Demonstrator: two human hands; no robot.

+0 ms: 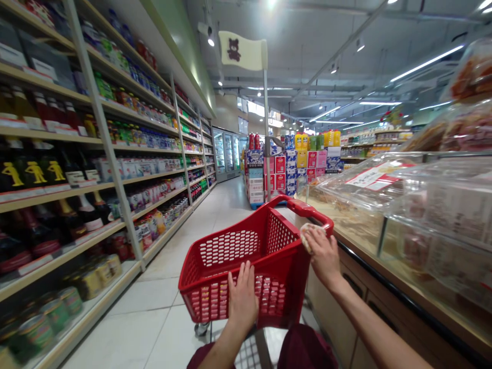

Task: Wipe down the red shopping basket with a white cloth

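Note:
A red plastic shopping cart (265, 220) stands sideways right in front of me, its basket bare inside where I can see it. My left hand (243, 297) lies with fingers stretched out against the near side wall of the basket. Up by the handle end, my right hand (322, 256) presses a pale, crumpled cloth (307, 237) onto the top corner of the cart. The cloth is partly hidden under the fingers. A pole with a cream flag (243, 50) bearing a bear picture rises behind the cart.
Tall shelves (149, 148) of bottles and cans line the left side. At my right is a display counter (346, 225) piled with clear-wrapped food packages (384, 177). Stacked drink cartons (286, 171) stand beyond the cart, and glass-door fridges (226, 148) at the back. Tiled floor (161, 307) runs along the aisle.

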